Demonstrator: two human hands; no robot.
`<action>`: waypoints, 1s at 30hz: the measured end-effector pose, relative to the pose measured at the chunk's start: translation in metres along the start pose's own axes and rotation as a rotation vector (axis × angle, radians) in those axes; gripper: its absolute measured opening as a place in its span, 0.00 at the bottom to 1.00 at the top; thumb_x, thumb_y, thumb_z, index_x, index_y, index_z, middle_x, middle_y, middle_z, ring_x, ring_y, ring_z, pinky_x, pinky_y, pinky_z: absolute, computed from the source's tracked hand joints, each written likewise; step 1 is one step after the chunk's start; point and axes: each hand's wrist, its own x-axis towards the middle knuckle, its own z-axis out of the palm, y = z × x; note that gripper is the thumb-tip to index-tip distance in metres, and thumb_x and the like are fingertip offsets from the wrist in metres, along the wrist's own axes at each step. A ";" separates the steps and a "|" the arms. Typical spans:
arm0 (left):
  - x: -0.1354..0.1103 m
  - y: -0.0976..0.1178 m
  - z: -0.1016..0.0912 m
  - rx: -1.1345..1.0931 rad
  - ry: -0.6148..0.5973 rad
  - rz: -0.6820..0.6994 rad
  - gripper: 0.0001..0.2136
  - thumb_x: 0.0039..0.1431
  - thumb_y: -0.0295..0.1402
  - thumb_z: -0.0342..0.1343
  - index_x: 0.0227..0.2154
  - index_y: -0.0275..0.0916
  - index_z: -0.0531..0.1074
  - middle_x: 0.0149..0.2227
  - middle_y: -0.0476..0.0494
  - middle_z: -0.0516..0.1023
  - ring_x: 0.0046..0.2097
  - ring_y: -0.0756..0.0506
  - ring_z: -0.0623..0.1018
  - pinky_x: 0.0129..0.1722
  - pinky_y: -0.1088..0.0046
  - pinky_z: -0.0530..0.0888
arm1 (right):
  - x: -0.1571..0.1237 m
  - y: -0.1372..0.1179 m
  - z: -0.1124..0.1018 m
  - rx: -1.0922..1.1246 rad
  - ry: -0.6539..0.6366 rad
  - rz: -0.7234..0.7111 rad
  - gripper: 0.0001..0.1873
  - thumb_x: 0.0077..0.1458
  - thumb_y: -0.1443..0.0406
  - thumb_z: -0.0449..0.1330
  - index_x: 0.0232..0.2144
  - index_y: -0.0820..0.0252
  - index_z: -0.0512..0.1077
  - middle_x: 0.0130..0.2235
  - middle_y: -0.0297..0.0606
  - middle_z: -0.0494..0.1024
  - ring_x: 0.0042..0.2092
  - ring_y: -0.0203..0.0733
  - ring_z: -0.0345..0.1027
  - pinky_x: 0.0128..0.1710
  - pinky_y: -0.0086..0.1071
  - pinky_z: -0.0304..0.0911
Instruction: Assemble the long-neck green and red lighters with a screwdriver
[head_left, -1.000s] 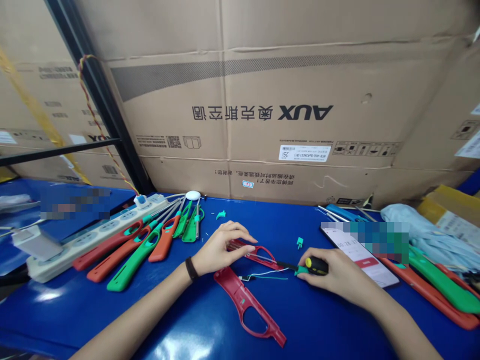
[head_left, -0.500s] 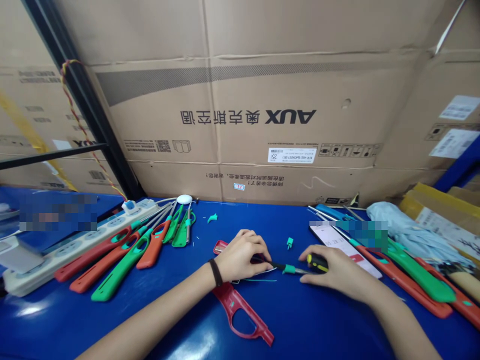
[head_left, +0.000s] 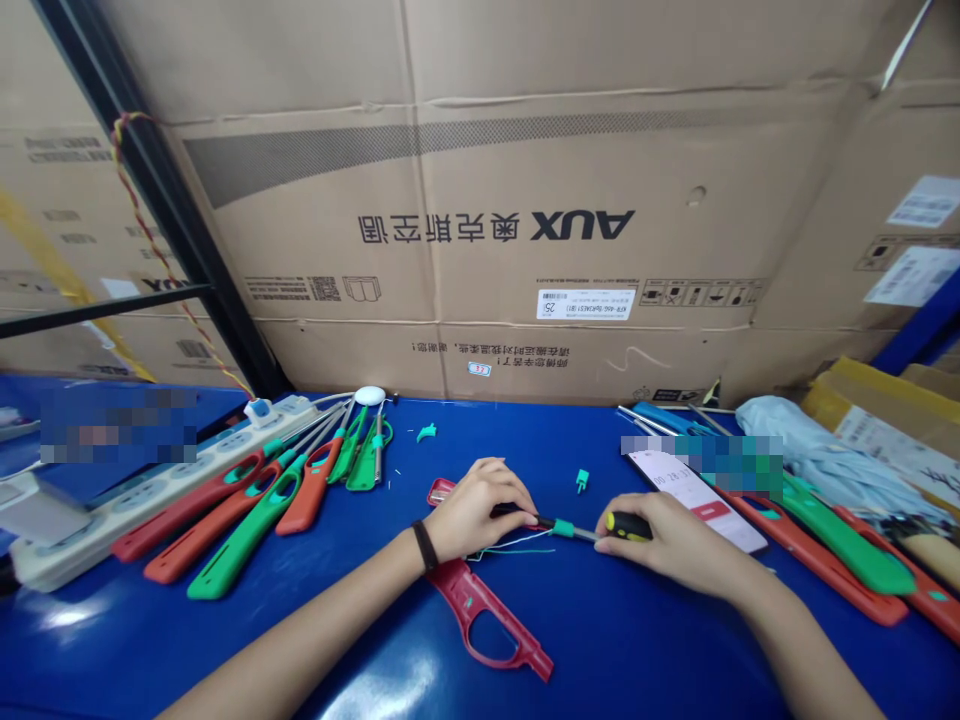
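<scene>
Your left hand (head_left: 480,505) presses flat on the red lighter shell (head_left: 442,492) while your right hand (head_left: 660,535) grips the screwdriver (head_left: 600,528), its tip between both hands; I judge you're working a screw, so keep the tip seated.

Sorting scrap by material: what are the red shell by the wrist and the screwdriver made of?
Red shell: seemingly moulded plastic, glossy, with cut-out loop and ribs. Screwdriver: dark metal-looking shaft, black-and-yellow handle, probably plastic or rubber, in the right hand.

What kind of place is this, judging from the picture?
Probably a small assembly or repair workbench in a storeroom: many long lighters lie on the blue table, a screwdriver is in use, and big cardboard cartons stand behind.
</scene>
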 end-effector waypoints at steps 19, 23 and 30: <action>0.001 0.006 0.001 0.015 0.022 0.020 0.04 0.60 0.32 0.56 0.32 0.42 0.76 0.36 0.51 0.80 0.40 0.50 0.75 0.58 0.65 0.54 | 0.005 -0.004 0.009 -0.030 0.059 -0.070 0.11 0.54 0.56 0.57 0.32 0.55 0.75 0.34 0.37 0.79 0.35 0.44 0.71 0.37 0.31 0.62; -0.001 0.005 -0.001 0.013 0.007 -0.012 0.05 0.59 0.36 0.58 0.33 0.43 0.76 0.37 0.51 0.79 0.41 0.49 0.75 0.57 0.65 0.54 | 0.003 -0.004 0.007 -0.020 0.055 -0.056 0.12 0.54 0.55 0.57 0.32 0.55 0.76 0.34 0.37 0.79 0.35 0.44 0.71 0.37 0.32 0.62; -0.002 0.001 -0.001 -0.015 -0.004 -0.020 0.06 0.59 0.37 0.58 0.32 0.42 0.76 0.38 0.49 0.79 0.42 0.48 0.75 0.53 0.67 0.58 | 0.002 -0.003 0.005 -0.023 0.058 -0.054 0.14 0.53 0.53 0.57 0.31 0.55 0.76 0.34 0.37 0.79 0.34 0.44 0.70 0.37 0.32 0.62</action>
